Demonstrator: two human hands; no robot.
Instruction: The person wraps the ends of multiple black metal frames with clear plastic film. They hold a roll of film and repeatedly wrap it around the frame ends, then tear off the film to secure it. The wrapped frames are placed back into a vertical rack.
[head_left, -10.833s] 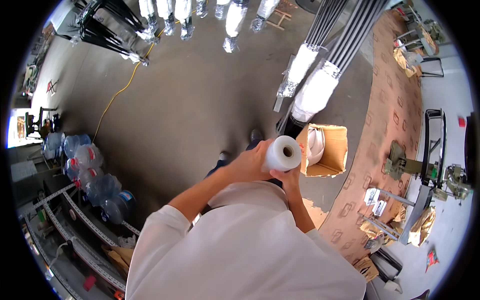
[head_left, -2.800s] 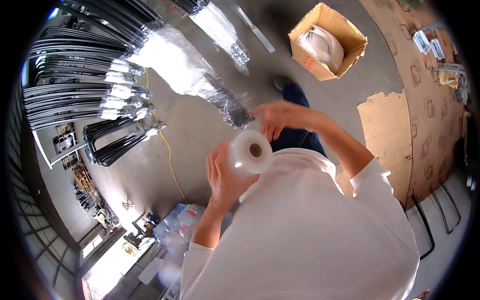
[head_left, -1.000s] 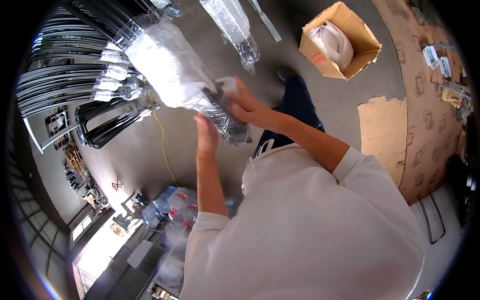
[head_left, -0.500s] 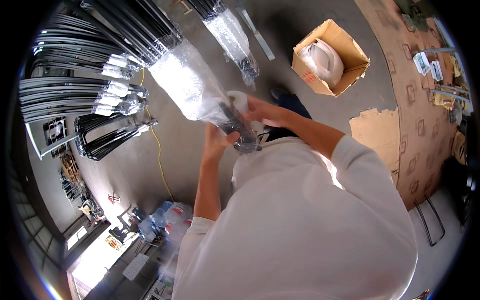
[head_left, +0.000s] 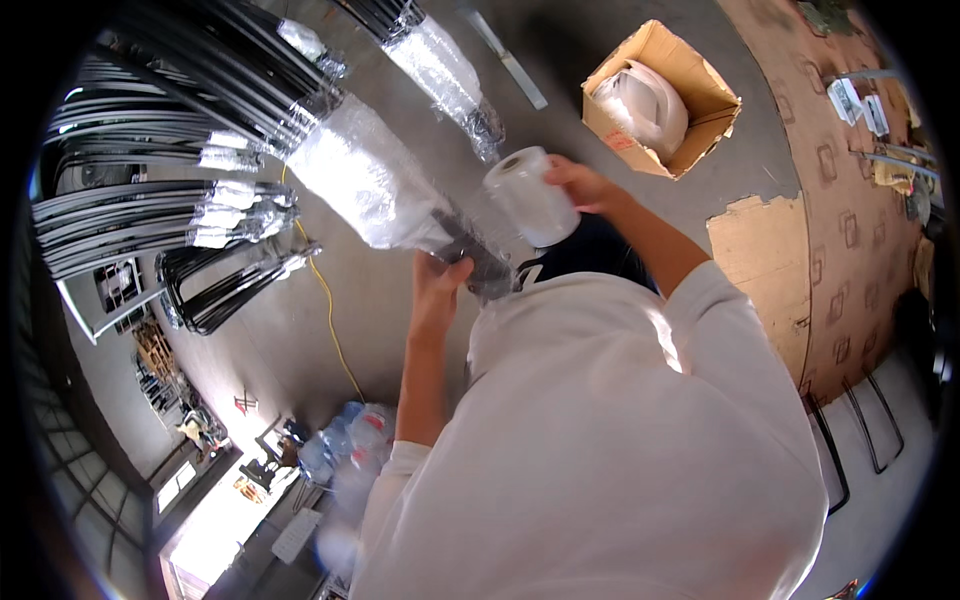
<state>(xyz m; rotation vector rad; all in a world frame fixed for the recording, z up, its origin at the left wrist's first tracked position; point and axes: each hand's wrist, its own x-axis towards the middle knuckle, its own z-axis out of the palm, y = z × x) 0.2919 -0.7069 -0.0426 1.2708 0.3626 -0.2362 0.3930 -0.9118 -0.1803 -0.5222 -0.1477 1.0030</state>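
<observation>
A bundle of black metal tubes (head_left: 200,75) reaches toward me from the upper left, its near part wrapped in shiny clear stretch film (head_left: 355,180). My left hand (head_left: 437,280) is closed around the near end of this bundle, thumb on top, close to my waist. To the right of the bundle, my right hand (head_left: 585,188) grips a roll of stretch film (head_left: 533,197) by its right side. The roll is tilted, with its core opening facing up and away. Part of the right hand's fingers is hidden behind the roll.
An open cardboard box (head_left: 650,100) holding pale wrapping stands ahead on the right. Several film-wrapped bundles of bent black tubes (head_left: 160,215) lie at left. A yellow cable (head_left: 328,300) crosses the floor, and flattened cardboard (head_left: 757,275) lies at right. Plastic bottles (head_left: 345,440) stand lower left.
My right hand has carried the film roll away from the bundle, to the right, into open view. My left hand has kept its hold on the bundle's end.
</observation>
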